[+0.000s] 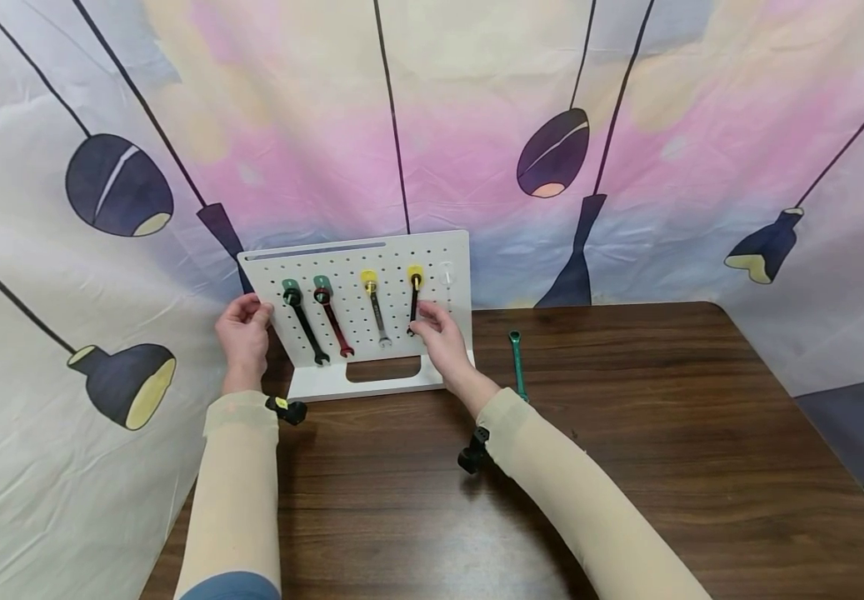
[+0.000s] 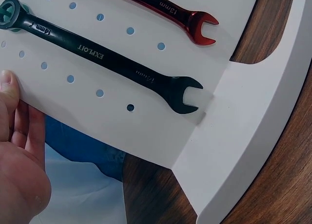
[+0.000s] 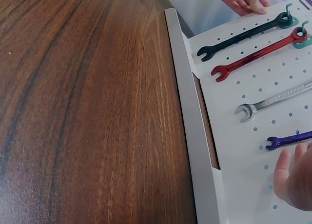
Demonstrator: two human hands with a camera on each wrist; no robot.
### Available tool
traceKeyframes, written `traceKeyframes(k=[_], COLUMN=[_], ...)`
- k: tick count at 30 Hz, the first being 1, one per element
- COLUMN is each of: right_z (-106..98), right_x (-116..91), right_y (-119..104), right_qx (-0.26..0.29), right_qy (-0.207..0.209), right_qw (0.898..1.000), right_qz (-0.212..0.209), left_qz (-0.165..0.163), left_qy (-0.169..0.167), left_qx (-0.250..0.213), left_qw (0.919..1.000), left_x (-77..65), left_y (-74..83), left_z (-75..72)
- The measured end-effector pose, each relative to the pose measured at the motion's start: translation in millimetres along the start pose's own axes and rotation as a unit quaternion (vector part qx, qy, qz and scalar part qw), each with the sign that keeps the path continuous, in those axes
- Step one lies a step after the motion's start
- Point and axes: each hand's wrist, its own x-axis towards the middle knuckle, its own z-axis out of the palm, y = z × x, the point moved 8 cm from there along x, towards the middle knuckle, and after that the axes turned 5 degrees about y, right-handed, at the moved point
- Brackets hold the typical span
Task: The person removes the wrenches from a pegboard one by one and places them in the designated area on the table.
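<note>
A white pegboard stand [image 1: 357,312] stands upright on the table. My left hand [image 1: 244,337] grips its left edge, thumb in front and fingers behind. From its hooks hang a dark green combination wrench [image 2: 112,53], a red wrench [image 3: 258,54], a silver wrench [image 3: 278,98] and a small purple wrench [image 3: 287,139]. Beside the purple wrench's lower part is my right hand [image 1: 442,342], its fingers loosely extended and the thumb close to the wrench; whether they touch is hard to tell. Part of the right hand lies outside the right wrist view.
A green wrench [image 1: 517,365] lies on the brown wooden table [image 1: 626,417], right of the stand. One clear hook [image 1: 446,273] at the board's right holds no wrench. Behind the table hangs a patterned cloth [image 1: 476,100].
</note>
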Motion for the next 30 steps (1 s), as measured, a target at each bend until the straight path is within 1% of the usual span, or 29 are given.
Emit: traceKeyframes(k=[5, 13, 18, 20, 25, 28, 30], right_z=[1.4, 6.1, 7.4, 7.5, 7.1, 6.9, 6.9], right_x=[0.7, 0.8, 2.0, 2.2, 2.6, 3.0, 2.8], right_y=[0.7, -0.9, 1.3, 1.6, 0.8, 1.0, 1.1], right_qx=[0.015, 0.033, 0.049, 0.056, 0.070, 0.074, 0.076], right_qy=[-0.009, -0.031, -0.039, -0.042, -0.045, -0.045, -0.045], right_qw=[1.000, 0.999, 0.997, 0.997, 0.995, 0.995, 0.995], right_qz=[0.006, 0.022, 0.040, 0.044, 0.047, 0.048, 0.049], left_qz=[0.009, 0.003, 0.016, 0.015, 0.010, 0.015, 0.015], left_qy=[0.003, 0.000, 0.006, 0.006, 0.007, 0.005, 0.002], left_qx=[0.011, -0.001, -0.001, -0.004, 0.002, 0.009, 0.004], left_qw=[0.9999, 1.0000, 0.9999, 0.9999, 0.9999, 0.9998, 0.9999], left_x=[0.1, 2.7, 1.0, 0.5, 0.2, 0.8, 1.3], left_y=[0.6, -0.5, 0.7, 0.5, 0.2, -0.4, -1.4], left_z=[0.5, -0.5, -0.6, -0.3, 0.2, 0.3, 0.0])
